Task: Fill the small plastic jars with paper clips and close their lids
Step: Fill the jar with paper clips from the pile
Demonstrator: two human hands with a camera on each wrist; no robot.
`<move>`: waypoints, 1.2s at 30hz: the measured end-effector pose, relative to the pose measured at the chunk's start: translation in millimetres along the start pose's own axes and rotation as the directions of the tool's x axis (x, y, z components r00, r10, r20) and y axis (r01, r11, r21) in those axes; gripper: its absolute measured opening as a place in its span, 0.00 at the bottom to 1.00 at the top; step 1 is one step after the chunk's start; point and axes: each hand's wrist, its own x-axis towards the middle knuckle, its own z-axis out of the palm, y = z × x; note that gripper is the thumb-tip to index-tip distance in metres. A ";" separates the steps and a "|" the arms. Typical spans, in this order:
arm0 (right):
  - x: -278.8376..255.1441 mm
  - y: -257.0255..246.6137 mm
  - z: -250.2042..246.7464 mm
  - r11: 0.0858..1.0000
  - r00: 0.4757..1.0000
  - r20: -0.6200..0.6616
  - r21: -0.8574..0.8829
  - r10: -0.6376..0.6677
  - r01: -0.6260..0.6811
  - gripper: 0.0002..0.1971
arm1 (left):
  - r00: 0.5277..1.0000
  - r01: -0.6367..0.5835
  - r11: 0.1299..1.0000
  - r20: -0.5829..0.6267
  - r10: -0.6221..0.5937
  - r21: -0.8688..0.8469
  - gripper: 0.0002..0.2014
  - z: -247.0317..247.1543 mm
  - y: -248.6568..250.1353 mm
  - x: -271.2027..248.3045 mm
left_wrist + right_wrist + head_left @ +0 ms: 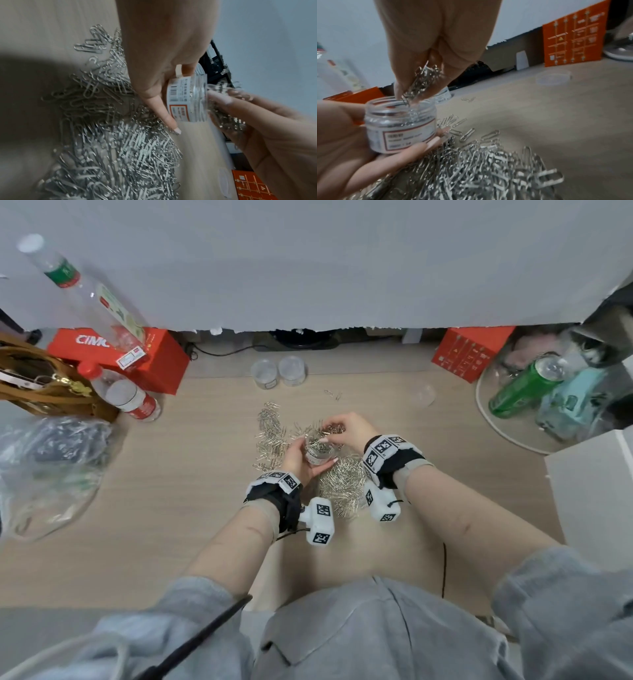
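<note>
My left hand (301, 462) grips a small clear plastic jar (319, 453) with a white label, held upright above the table. The jar (400, 125) is open and partly filled with silver clips. My right hand (346, 429) pinches a bunch of paper clips (421, 79) directly over the jar's mouth, fingertips at its rim. A big pile of loose paper clips (339, 484) lies on the wooden table under and around both hands. In the left wrist view the jar (187, 100) lies between my fingers, with the right hand (257, 128) beside it.
Two more clear jars (278, 372) stand at the back of the table, and a loose clear lid (423, 396) lies to the right. Red boxes (150, 361) (469, 350), plastic bottles (133, 402), a brown bag (37, 381) and a green can (524, 388) ring the table.
</note>
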 end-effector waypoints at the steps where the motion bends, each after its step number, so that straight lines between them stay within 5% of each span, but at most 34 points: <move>1: -0.2 -2.0 -1.4 0.999 1.000 0.030 -0.050 -0.003 0.005 0.17 | 1.000 -0.010 1.000 -0.001 0.010 0.001 0.19 3.4 -1.2 -0.8; 8: -0.6 -9.1 -6.9 0.957 0.983 0.175 -0.272 -0.049 0.096 0.14 | 0.998 0.000 1.000 0.056 0.001 -0.018 0.19 16.9 -13.9 -12.7; 15: -7.8 -6.3 -10.2 0.953 0.976 0.190 -0.262 -0.107 0.156 0.11 | 1.000 -0.015 0.997 -0.003 0.015 -0.078 0.24 23.3 -26.6 -23.5; 25: -16.2 9.7 -13.6 0.997 0.996 0.059 0.020 -0.072 0.071 0.13 | 0.999 -0.045 0.995 0.017 0.046 -0.095 0.23 35.6 -39.6 -35.5; 36: -20.1 18.6 -17.4 0.904 0.993 -0.102 0.414 -0.065 0.102 0.16 | 0.997 -0.005 0.995 0.077 0.013 -0.103 0.20 44.3 -38.4 -42.9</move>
